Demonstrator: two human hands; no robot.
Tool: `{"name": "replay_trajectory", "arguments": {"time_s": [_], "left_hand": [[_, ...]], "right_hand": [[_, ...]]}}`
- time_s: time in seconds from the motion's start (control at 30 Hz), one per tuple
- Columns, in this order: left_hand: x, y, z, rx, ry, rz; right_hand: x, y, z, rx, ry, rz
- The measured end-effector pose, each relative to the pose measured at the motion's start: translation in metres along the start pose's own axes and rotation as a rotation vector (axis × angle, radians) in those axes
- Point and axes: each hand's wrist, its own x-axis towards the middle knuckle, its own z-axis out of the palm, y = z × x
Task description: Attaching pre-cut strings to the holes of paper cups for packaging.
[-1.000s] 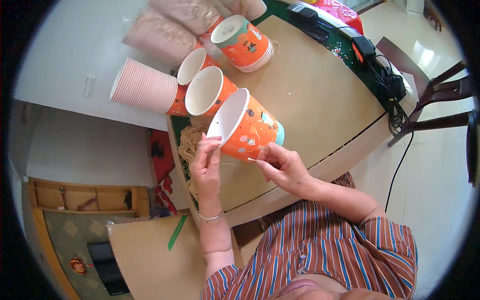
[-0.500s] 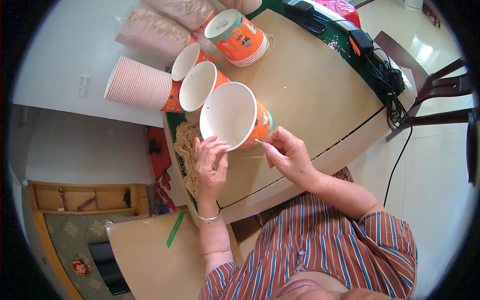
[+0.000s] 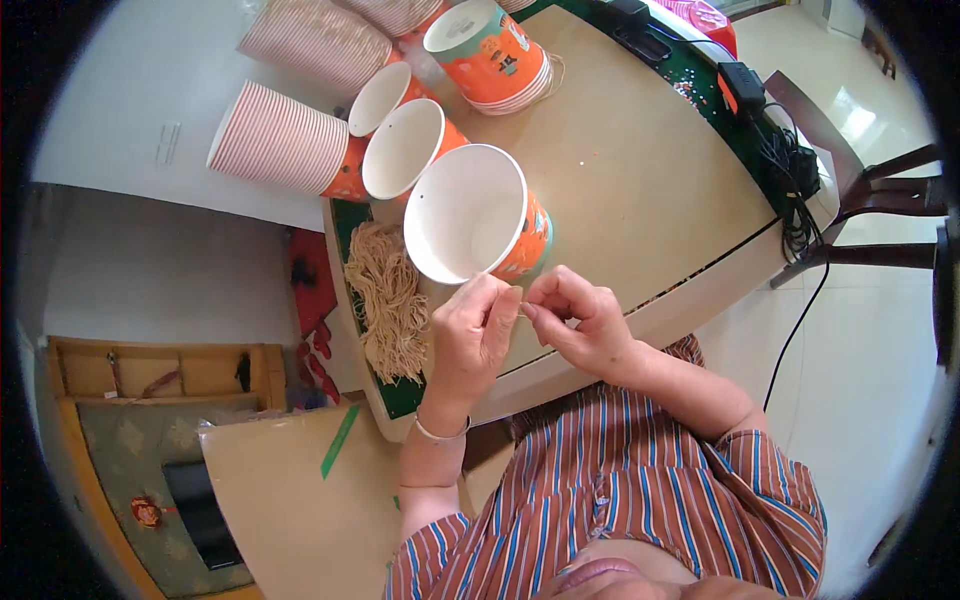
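at the near table edge, the left hand (image 3: 470,335) and right hand (image 3: 575,325) pinch a thin pale string just below the tilted orange paper cup (image 3: 478,225). that light cup could roll if the string tugs it.

We find open worktop (image 3: 640,190) to the right of the orange paper cup (image 3: 480,225) lying on its side, with room for a hand to pass. To the left, a bundle of tan strings (image 3: 385,300) blocks the edge. Behind, two more open cups (image 3: 405,150) and a pink cup stack (image 3: 280,140) crowd together. The cable tangle (image 3: 790,190) lines the far right rim.
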Motion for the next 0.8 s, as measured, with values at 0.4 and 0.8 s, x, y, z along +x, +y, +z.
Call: {"name": "replay_trajectory", "arguments": {"time_s": [0.4, 0.8], "left_hand": [[-0.005, -0.015, -0.005, -0.207, -0.199, -0.159], [0.007, -0.002, -0.016, -0.149, -0.312, -0.09]], "right_hand": [[0.001, -0.006, -0.006, -0.204, -0.04, -0.062], [0.003, -0.008, -0.018, -0.243, -0.006, -0.086]]}}
